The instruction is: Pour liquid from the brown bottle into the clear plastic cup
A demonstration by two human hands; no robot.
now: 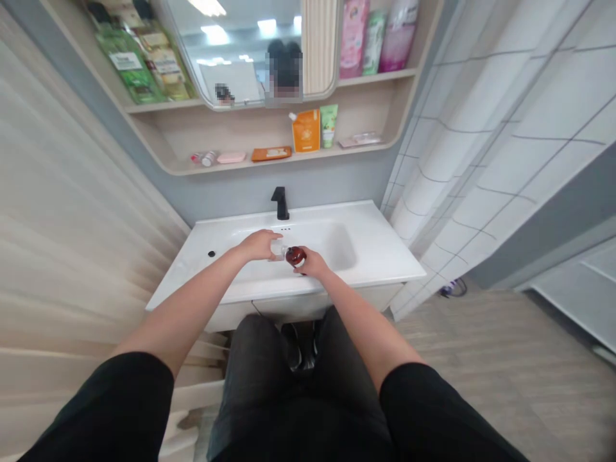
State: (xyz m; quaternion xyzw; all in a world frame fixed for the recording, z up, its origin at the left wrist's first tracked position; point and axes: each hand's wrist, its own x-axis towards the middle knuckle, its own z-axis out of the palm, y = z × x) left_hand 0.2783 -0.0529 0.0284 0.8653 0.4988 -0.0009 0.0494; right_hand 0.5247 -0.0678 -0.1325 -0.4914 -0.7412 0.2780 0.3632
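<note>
Holding clr vessel (276,249), glossy brn btl (296,255)

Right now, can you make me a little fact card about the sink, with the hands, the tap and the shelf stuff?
Left hand: holds a clear container
Right hand: holds a dark red-brown bottle
Gap: container and bottle are side by side; can't tell if they touch
Where: over the white sink
Tap: black, behind the hands
Shelf: under the mirror, with an orange pouch, a green tube and more
</note>
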